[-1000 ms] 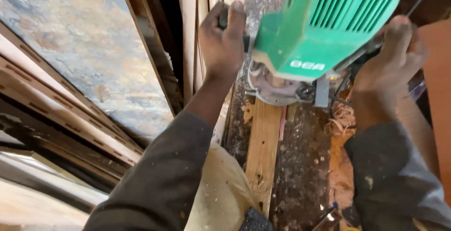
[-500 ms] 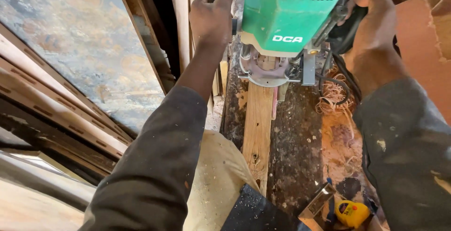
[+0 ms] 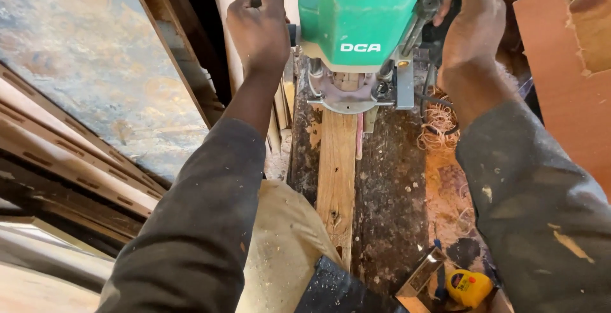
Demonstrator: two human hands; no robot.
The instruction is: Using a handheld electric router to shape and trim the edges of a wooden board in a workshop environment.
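On the dusty workbench (image 3: 388, 192), both hands grip a green router (image 3: 359, 30), seemingly over a plank (image 3: 336, 166).

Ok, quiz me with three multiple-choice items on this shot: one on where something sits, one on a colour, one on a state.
1. Where does the yellow tape measure lie?
A. bottom right, on the dark workbench
B. on top of the router
C. left of the long wooden strip

2. What colour is the boxy plastic-bodied router?
A. red
B. green
C. blue

3. How is the router held?
A. left hand only
B. resting untouched
C. left hand and right hand each grip a side

Answers:
1 A, it lies near the lower right corner, right of the strip.
2 B, its housing is green.
3 C, one hand is closed at each side.
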